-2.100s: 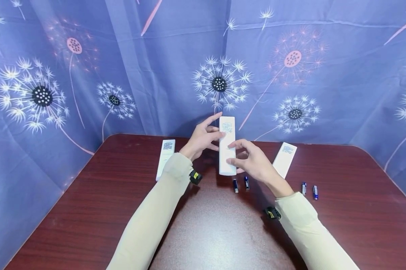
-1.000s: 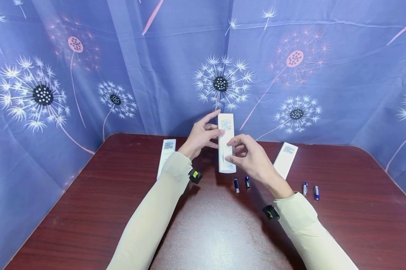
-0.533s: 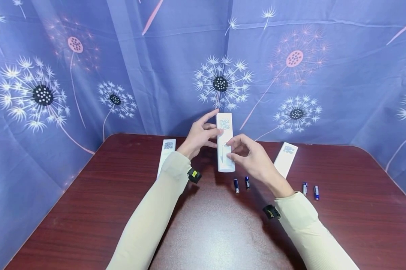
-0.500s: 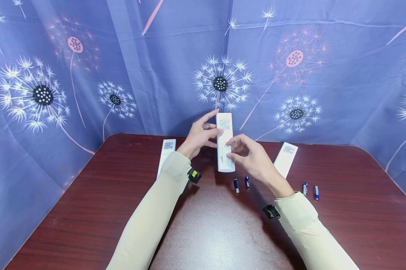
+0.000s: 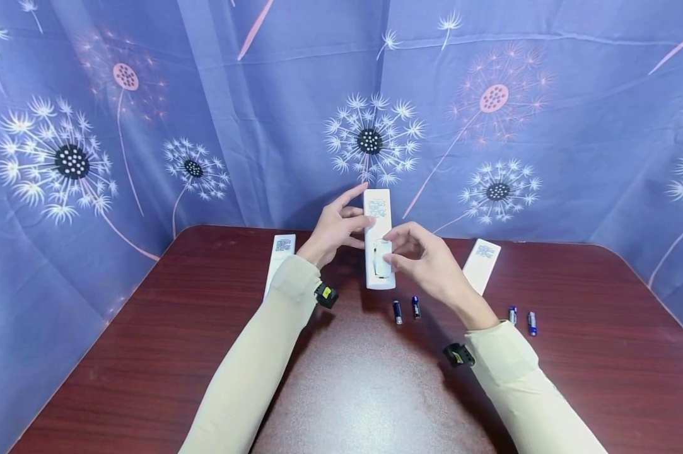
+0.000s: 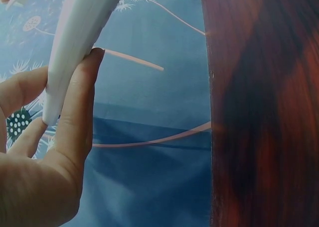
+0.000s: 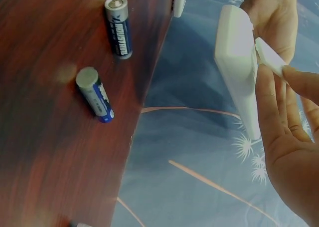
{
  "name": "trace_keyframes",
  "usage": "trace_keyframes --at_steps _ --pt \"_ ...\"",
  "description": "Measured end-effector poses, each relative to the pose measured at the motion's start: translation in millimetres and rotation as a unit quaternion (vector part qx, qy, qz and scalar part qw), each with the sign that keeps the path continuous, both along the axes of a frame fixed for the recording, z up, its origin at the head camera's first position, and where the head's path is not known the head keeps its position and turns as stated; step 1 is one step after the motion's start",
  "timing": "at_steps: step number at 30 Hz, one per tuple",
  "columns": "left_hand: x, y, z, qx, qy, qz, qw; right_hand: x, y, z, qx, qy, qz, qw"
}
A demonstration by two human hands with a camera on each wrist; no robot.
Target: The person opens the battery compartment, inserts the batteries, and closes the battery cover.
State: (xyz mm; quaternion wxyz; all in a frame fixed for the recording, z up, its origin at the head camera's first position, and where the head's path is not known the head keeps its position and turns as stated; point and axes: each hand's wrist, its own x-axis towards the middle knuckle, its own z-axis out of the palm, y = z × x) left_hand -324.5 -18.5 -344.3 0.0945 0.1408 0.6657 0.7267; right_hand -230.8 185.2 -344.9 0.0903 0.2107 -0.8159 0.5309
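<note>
While the left hand grips the remote, the right hand pinches its battery cover.

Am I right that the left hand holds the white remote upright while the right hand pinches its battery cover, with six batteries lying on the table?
Not quite: the head view shows four batteries on the table, not six. The left hand does hold the white remote upright, and the right hand pinches its battery cover.

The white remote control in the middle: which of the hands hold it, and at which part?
The left hand grips the remote control at its upper side edge; the right hand pinches the battery cover on its back.
</note>
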Motion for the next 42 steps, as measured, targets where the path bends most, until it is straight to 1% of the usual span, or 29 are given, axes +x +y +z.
trace_keyframes --at_steps 5,8,14,19,24,33,39,42 --pt "-0.2 -1 0.2 -0.003 0.0 0.003 1.0 -3.5 7 3.0 -0.02 0.002 -0.019 1.0" --pt "-0.5 -1 0.8 -0.004 0.0 0.006 1.0 -6.6 12 4.2 -0.045 -0.002 -0.026 0.999" --pt "-0.6 -3 2.0 -0.005 0.0 0.011 0.9999 -15.0 24 3.2 -0.113 -0.048 -0.015 0.992" --pt "-0.4 -3 2.7 -0.008 -0.003 0.017 0.9998 -22.4 33 -1.4 -0.131 -0.085 -0.013 0.988" --pt "-0.3 -3 3.9 -0.01 -0.001 0.021 0.9997 -28.9 42 -6.6 -0.129 -0.118 -0.016 0.984" --pt "0.2 -2 3.8 -0.015 -0.007 0.022 0.9996 -35.9 57 -18.1 -0.107 -0.15 -0.02 0.983" --pt "1.4 -3 4.7 -0.017 -0.004 0.02 0.9996 -40.3 61 -28.1 -0.077 -0.18 -0.015 0.98" --pt "0.9 -3 4.4 -0.02 -0.003 0.021 0.9996 -41.7 61 -31.9 -0.061 -0.201 -0.012 0.978"
